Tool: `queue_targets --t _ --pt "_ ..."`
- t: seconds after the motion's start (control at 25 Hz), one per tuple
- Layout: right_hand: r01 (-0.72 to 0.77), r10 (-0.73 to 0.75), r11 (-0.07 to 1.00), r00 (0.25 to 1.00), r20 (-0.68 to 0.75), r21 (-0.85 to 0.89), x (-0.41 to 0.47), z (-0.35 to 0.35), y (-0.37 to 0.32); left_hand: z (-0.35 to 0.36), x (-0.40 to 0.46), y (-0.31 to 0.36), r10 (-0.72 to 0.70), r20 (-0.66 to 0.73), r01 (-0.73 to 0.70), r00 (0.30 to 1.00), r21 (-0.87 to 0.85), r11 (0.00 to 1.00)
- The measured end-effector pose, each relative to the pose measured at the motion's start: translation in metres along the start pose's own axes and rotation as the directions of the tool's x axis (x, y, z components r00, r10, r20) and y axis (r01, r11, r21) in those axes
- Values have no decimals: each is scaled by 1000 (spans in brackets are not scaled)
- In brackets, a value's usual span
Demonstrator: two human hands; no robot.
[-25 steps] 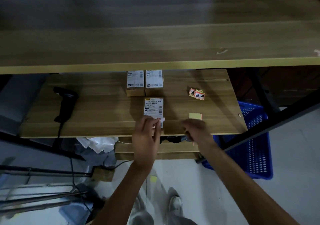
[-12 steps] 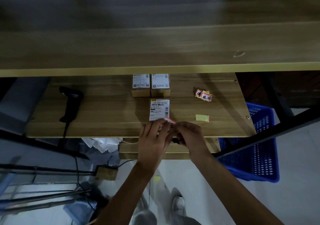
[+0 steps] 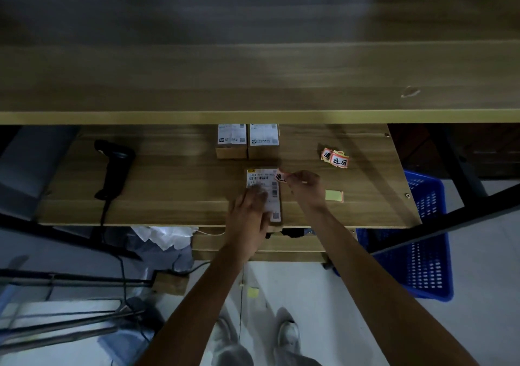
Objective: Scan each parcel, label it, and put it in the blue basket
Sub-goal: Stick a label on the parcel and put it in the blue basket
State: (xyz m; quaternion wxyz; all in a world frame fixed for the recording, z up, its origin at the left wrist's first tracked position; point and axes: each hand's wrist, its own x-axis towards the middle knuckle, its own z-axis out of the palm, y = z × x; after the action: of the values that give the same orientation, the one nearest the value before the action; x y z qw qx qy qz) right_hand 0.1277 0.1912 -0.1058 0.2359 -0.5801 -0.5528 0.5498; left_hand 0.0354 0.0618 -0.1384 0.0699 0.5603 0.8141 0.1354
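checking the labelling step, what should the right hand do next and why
Probably press the sticker down onto the parcel: the right hand pinches it at the parcel's top right corner, and the left hand rests on the parcel, steadying it.

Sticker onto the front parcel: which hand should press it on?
Right. The right hand already pinches the sticker at the front parcel's far right corner. The left hand lies across the parcel's near part, steadying it.

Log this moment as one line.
step: labelling | left hand: steadies parcel | right hand: pinches red sticker at parcel's top-right corner
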Motion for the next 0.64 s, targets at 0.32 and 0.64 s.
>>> queue_targets --t 0.32,0.64 --pt "71 -31 980 978 207 -188 19 18 -3 -1 -7 5 9 -54 -5 999 68 998" --pt "106 -28 925 977 212 -365 36 15 2 -1 12 10 -16 -61 28 998 201 979"
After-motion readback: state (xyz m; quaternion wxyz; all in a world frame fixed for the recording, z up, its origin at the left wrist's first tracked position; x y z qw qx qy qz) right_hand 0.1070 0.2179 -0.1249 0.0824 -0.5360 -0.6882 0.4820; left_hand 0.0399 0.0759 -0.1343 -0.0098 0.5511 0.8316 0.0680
